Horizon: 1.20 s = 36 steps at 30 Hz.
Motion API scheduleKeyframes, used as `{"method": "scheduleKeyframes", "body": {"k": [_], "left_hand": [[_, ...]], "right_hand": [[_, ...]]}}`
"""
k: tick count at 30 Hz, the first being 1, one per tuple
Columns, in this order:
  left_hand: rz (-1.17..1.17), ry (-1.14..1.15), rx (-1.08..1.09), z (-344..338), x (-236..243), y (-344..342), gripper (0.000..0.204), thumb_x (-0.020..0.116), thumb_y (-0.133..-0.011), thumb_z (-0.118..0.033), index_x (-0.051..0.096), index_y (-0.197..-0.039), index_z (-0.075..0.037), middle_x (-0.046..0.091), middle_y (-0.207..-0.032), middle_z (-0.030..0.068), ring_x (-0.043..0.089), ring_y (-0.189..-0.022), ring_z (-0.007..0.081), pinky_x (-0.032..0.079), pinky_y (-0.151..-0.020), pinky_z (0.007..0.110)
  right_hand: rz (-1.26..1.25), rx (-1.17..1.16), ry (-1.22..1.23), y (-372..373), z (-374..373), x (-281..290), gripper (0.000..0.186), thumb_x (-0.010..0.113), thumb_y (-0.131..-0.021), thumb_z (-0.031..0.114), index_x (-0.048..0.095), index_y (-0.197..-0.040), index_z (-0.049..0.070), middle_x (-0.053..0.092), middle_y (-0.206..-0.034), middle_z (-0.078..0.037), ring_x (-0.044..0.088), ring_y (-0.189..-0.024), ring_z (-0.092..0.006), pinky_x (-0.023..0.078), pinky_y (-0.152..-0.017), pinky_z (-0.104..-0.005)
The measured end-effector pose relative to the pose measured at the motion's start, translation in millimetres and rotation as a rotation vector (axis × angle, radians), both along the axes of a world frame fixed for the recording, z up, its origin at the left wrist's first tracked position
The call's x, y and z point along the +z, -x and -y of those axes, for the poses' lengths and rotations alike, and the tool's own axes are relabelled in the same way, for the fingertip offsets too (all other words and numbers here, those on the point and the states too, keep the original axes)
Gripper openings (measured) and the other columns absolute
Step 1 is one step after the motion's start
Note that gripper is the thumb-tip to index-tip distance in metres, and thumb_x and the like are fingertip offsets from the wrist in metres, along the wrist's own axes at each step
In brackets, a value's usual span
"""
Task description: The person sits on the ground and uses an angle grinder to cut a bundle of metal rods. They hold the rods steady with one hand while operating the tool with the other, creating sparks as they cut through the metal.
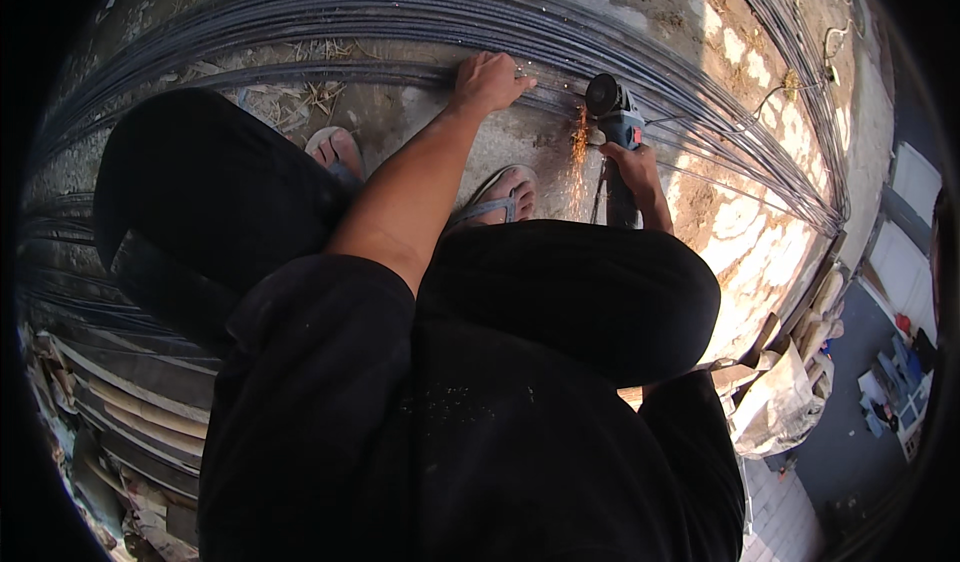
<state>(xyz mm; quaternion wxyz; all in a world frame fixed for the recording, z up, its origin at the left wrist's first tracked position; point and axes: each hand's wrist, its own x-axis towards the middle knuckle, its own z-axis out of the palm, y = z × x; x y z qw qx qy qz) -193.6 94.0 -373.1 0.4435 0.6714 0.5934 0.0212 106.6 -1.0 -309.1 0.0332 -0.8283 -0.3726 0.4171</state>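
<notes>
My right hand (630, 167) grips a grey and black angle grinder (620, 120), its disc at the top, low over thin steel rods. A spray of orange sparks (580, 147) streams downward beside it, toward my body. My left hand (487, 80) is to the left of the grinder, its fingers curled on the lower rods (390, 72); their exact grip is partly hidden. Above both hands a long bundle of dark rods (350, 2) curves across the ground.
My sandalled feet (505, 197) and bent knees are below the rods, on dirty ground. Another rod bundle (780, 32) runs down the right, with loose wire. Planks (150, 412) and more rods lie at left. A pale sack (785, 402) and a dark paved area with assorted items are at lower right.
</notes>
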Motion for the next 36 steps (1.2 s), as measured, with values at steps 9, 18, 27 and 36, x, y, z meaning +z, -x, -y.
{"method": "scheduleKeyframes", "body": {"k": [9, 18, 27, 36], "left_hand": [[0.001, -0.035, 0.016, 2, -9, 1, 0.053, 0.071, -0.091, -0.055, 0.078, -0.096, -0.003, 0.075, -0.108, 0.0197, 0.069, -0.110, 0.0354, 0.053, -0.097, 0.046], [0.027, -0.120, 0.032, 5, -18, 2, 0.055, 0.072, -0.090, -0.054, 0.075, -0.086, 0.001, 0.074, -0.097, 0.0228, 0.071, -0.098, 0.0406, 0.054, -0.090, 0.049], [0.008, -0.044, 0.028, 2, -6, 0, 0.055, 0.071, -0.091, -0.056, 0.077, -0.093, -0.001, 0.076, -0.104, 0.0195, 0.070, -0.107, 0.0345, 0.054, -0.096, 0.046], [-0.012, -0.048, 0.023, 4, -15, 1, 0.053, 0.072, -0.091, -0.055, 0.078, -0.092, -0.003, 0.076, -0.101, 0.0179, 0.070, -0.105, 0.0334, 0.055, -0.095, 0.045]], "right_hand": [[-0.057, -0.007, 0.012, 13, 1, 16, 0.039, 0.082, -0.076, 0.032, 0.072, -0.083, -0.006, 0.069, -0.072, -0.010, 0.064, -0.061, -0.0182, 0.048, -0.057, -0.0366], [0.005, 0.029, 0.066, 6, 4, 13, 0.037, 0.080, -0.077, 0.031, 0.073, -0.084, -0.005, 0.066, -0.070, -0.008, 0.058, -0.058, -0.0163, 0.047, -0.057, -0.0362], [-0.032, 0.041, -0.037, 8, -3, 12, 0.036, 0.081, -0.076, 0.027, 0.072, -0.080, -0.007, 0.066, -0.070, -0.008, 0.060, -0.060, -0.0159, 0.047, -0.056, -0.0357], [0.019, 0.035, 0.050, 10, -4, 12, 0.040, 0.081, -0.077, 0.027, 0.072, -0.087, -0.011, 0.070, -0.073, -0.015, 0.069, -0.061, -0.0222, 0.055, -0.058, -0.0392]]}}
